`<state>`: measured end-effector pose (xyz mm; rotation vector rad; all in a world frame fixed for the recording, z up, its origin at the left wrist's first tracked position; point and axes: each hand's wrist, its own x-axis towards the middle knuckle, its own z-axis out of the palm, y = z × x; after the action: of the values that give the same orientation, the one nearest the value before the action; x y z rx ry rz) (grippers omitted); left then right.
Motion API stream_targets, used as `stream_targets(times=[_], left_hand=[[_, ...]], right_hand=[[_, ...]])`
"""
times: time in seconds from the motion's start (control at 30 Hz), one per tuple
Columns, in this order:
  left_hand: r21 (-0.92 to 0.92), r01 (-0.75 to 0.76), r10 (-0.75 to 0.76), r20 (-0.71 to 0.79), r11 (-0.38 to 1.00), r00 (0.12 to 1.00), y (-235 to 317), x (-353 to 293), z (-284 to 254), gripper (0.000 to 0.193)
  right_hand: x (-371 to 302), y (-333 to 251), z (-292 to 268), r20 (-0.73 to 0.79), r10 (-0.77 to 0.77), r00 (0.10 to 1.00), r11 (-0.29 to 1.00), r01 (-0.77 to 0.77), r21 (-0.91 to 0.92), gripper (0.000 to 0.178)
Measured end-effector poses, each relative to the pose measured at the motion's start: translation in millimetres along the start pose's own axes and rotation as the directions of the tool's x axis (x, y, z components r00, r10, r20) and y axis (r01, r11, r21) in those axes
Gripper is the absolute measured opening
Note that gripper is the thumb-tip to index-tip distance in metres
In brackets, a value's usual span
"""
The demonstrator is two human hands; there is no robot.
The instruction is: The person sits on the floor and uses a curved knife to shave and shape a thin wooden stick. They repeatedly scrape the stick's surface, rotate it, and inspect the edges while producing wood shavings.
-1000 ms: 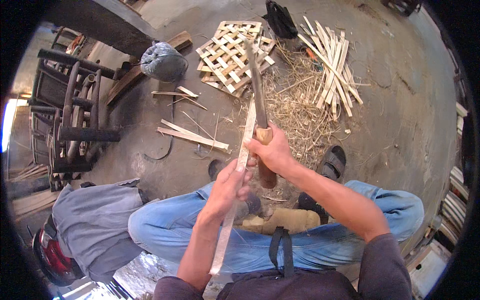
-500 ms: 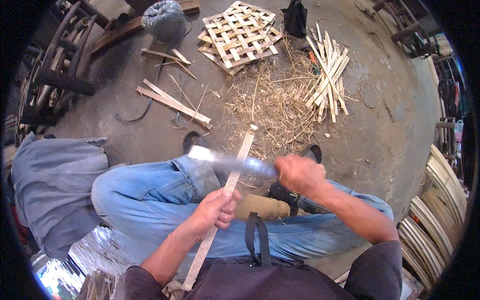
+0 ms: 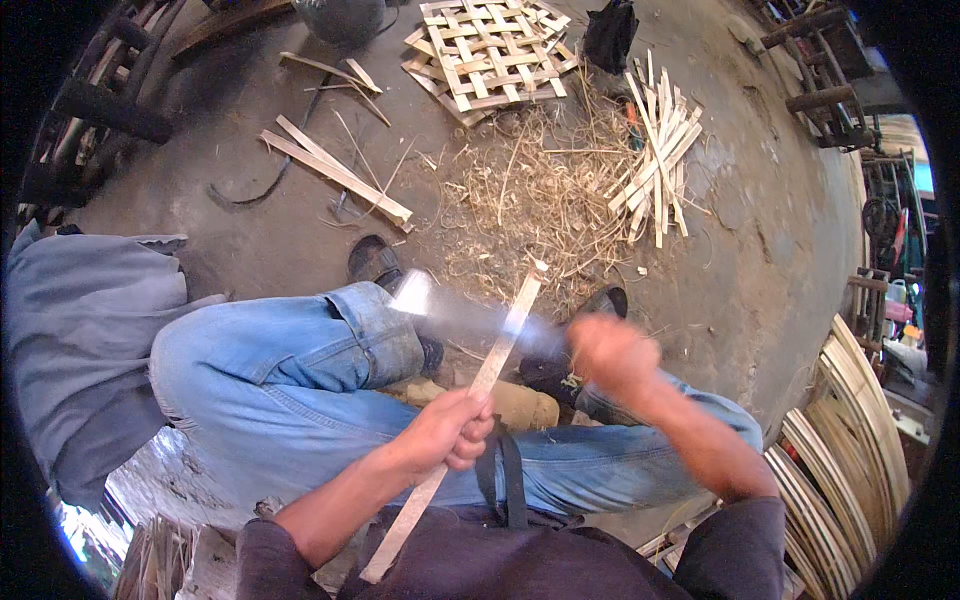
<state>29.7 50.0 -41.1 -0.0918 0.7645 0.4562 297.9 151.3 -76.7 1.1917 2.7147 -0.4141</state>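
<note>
My left hand (image 3: 448,434) is closed round the middle of a long, flat bamboo strip (image 3: 497,362), held slantwise with its near end by my shirt and its far end above the shavings. My right hand (image 3: 614,358), blurred by motion, grips a large knife whose wide blade (image 3: 458,312) points left and crosses the strip in view. Motion smears the blade, so I cannot tell whether it touches the strip. Below the strip, between my legs, lies a rounded tan wooden block (image 3: 530,406), partly hidden by my left hand and the strip.
Thin curled shavings (image 3: 520,190) cover the floor ahead. Beyond them are woven bamboo panels (image 3: 490,55) and a black bag (image 3: 610,38). Pale strips (image 3: 658,150) lie crossed at right, others (image 3: 340,175) at left. Curved bamboo pieces (image 3: 840,470) are stacked at lower right.
My left hand and the strip have shifted right. My right hand has moved slightly right with the knife, which still crosses the strip. The whole view has shifted a little too.
</note>
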Motion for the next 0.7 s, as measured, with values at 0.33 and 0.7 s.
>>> stream_targets(times=[0.33, 0.7], left_hand=[[0.009, 0.025, -0.025, 0.056, 1.000, 0.998, 0, 11, 0, 0.026], [-0.003, 0.041, -0.041, 0.051, 0.999, 0.998, -5, 11, -1, 0.021]], right_hand=[[4, 12, -15, 0.033, 0.330, 0.944, 0.942, -0.331, 0.059, 0.007], [-9, -25, -20, 0.027, -0.050, 0.998, 0.984, 0.045, 0.170, 0.006]])
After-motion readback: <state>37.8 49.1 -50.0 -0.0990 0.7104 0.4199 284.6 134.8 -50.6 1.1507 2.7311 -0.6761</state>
